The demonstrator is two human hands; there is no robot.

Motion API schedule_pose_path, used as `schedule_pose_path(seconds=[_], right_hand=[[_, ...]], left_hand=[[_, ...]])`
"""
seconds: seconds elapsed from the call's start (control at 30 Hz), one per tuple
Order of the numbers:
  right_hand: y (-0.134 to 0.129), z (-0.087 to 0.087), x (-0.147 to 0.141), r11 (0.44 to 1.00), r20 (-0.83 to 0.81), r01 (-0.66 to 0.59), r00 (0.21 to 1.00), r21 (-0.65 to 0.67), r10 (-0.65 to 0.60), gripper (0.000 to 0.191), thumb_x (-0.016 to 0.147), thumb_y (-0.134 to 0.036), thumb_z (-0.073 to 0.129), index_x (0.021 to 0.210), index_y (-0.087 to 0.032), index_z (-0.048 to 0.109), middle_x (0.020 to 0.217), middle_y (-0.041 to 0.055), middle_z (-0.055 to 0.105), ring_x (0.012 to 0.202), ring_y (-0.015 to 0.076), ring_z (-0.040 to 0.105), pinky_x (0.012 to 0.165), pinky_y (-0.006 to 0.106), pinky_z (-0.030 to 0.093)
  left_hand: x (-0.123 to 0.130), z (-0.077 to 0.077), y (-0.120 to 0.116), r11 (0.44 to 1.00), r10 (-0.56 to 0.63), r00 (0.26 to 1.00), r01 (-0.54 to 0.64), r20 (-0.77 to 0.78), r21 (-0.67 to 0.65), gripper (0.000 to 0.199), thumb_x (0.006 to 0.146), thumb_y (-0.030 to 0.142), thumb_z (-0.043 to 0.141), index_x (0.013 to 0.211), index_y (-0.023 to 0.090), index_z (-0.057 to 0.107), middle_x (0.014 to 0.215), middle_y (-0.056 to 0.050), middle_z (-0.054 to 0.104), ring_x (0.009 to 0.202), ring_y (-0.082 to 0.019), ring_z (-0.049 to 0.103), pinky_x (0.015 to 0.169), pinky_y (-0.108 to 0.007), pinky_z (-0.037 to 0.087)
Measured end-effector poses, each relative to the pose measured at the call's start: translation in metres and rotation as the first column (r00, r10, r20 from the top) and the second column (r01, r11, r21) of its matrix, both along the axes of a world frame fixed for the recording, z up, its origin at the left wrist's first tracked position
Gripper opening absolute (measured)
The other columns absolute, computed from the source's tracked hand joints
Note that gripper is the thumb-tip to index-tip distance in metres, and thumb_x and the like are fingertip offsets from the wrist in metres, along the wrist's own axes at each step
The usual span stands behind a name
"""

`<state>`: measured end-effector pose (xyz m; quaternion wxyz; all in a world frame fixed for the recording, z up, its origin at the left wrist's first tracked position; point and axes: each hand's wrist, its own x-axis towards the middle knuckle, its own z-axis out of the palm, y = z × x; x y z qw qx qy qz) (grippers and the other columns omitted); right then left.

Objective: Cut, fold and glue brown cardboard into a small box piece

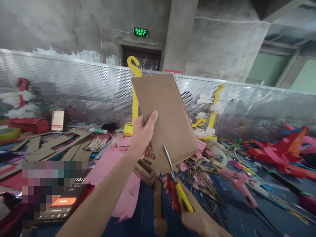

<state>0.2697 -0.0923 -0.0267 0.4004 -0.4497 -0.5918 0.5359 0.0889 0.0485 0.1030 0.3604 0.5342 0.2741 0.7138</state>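
Head camera view: a perforated metal barrier [98,85] runs behind a blue counter [145,222] strewn with paper and cardboard scraps. Above the counter, a brown cardboard sheet [170,115] is held up at a tilt by the left hand [143,131], its grip closed on the left edge, thumb flat against the near face. Pink paper [125,187] lies below the left forearm. Right of the right hand [191,210] rests a pink glue gun [240,182]. That hand's grip is closed around the handles of red-and-yellow scissors [174,180], one blade overlapping the sheet's lower part; whether it touches cannot be told.
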Motion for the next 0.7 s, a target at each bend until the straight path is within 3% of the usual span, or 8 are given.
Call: schedule_pose_path(seconds=[0.1, 0.2, 0.3, 0.47, 0.6, 0.7], right_hand=[[-0.002, 0.008, -0.009, 0.998, 0.063, 0.066, 0.996, 0.014, -0.067, 0.093, 0.051, -0.022, 0.056, 0.144, -0.02, 0.05, 0.121, 0.0091, 0.064, 0.096, 0.0288, 0.06, 0.087, 0.038, 0.048], [-0.001, 0.016, -0.016, 0.993, 0.118, 0.102, 0.987, 0.065, -0.109, 0.095, 0.051, -0.019, 0.054, 0.146, -0.019, 0.047, 0.122, 0.0088, 0.061, 0.095, 0.028, 0.058, 0.09, 0.039, 0.048], [0.003, 0.018, -0.016, 0.985, 0.149, 0.125, 0.979, 0.116, -0.142, 0.097, 0.052, -0.017, 0.054, 0.148, -0.015, 0.043, 0.132, 0.0114, 0.057, 0.109, 0.0312, 0.056, 0.105, 0.043, 0.042], [0.005, 0.007, -0.008, 0.987, 0.22, 0.093, 0.968, 0.131, -0.121, 0.103, 0.056, -0.018, 0.054, 0.156, -0.013, 0.031, 0.154, 0.0132, 0.043, 0.136, 0.0361, 0.043, 0.12, 0.048, 0.028], [0.004, 0.002, -0.004, 0.986, 0.284, 0.047, 0.954, 0.158, -0.091, 0.107, 0.058, -0.017, 0.054, 0.16, -0.013, 0.023, 0.163, 0.0097, 0.031, 0.152, 0.0338, 0.023, 0.126, 0.045, 0.017], [0.003, 0.004, -0.001, 0.992, 0.292, 0.018, 0.955, 0.121, -0.053, 0.108, 0.059, -0.018, 0.054, 0.162, -0.015, 0.02, 0.164, 0.0076, 0.032, 0.154, 0.0331, 0.019, 0.126, 0.045, 0.015]], left_hand=[[0.0, 0.0, 0.001, 0.998, -0.057, 0.998, 0.057, 0.016, 0.041, 0.035, 0.082, 0.053, 0.072, 0.076, 0.018, 0.069, 0.069, -0.002, 0.064, 0.06, -0.015, 0.058, 0.055, -0.025, 0.047], [-0.002, 0.0, 0.002, 0.989, -0.143, 0.989, 0.141, 0.044, 0.044, 0.035, 0.081, 0.052, 0.074, 0.082, 0.018, 0.071, 0.078, -0.006, 0.07, 0.068, -0.018, 0.065, 0.062, -0.028, 0.053], [-0.002, 0.001, 0.001, 0.983, -0.18, 0.982, 0.178, 0.056, 0.039, 0.037, 0.08, 0.051, 0.075, 0.089, 0.016, 0.073, 0.086, -0.009, 0.074, 0.077, -0.021, 0.069, 0.07, -0.031, 0.056], [-0.002, 0.001, 0.0, 0.976, -0.212, 0.977, 0.209, 0.039, 0.055, 0.036, 0.082, 0.049, 0.074, 0.09, 0.014, 0.075, 0.087, -0.01, 0.076, 0.075, -0.02, 0.07, 0.071, -0.031, 0.057], [-0.004, 0.003, -0.001, 0.975, -0.21, 0.978, 0.209, 0.011, 0.08, 0.036, 0.081, 0.05, 0.074, 0.089, 0.015, 0.075, 0.087, -0.008, 0.076, 0.076, -0.019, 0.07, 0.069, -0.028, 0.057], [-0.005, 0.004, -0.001, 0.981, -0.18, 0.984, 0.179, 0.004, 0.078, 0.035, 0.081, 0.05, 0.075, 0.085, 0.016, 0.075, 0.085, -0.008, 0.076, 0.074, -0.018, 0.069, 0.067, -0.026, 0.056]])
